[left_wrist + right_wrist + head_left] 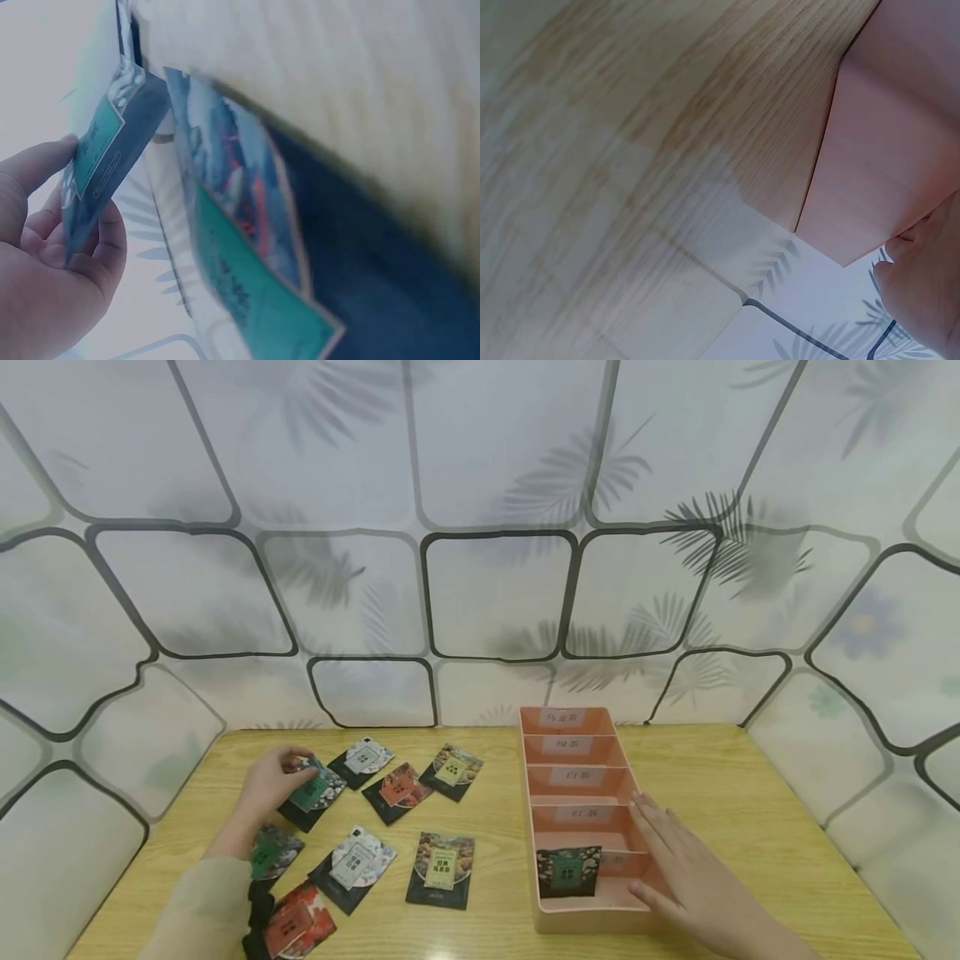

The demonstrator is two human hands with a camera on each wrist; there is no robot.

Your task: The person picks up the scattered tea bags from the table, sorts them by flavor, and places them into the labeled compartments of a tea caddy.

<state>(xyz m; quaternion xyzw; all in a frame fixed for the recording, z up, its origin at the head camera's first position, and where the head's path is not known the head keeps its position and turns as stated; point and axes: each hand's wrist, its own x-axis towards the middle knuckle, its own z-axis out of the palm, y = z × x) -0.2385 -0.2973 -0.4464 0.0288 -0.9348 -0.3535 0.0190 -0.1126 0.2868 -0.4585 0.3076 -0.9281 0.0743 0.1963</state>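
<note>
“So, where was the packet, and what held it?”

“At the left of the worktop. The left grip, a bare hand, pinched a green-labelled packet, thumb on its label side, fingers behind. Seen from the left wrist, the packet stood on a slant; I could not tell whether it was wholly clear of the wood.”

“And the right grip?”

“It held nothing. Its straight fingers lay along the right rim of a pink tray, thumb spread toward the near end.”

“What did a good lift call for?”

“Probably a light pinch near the edge, since the flat pouch looked easy to bend, and enough height not to drag its neighbours. A steady right palm would likely have kept the tray still.”

“What stood in the way?”

“7 loose packets lay about. A red-labelled packet and a yellow-labelled packet sat between pouch and tray. A sleeve lay beside others at lower left. Of the tray's 5 compartments, the nearest held 1 dark packet.”
</note>
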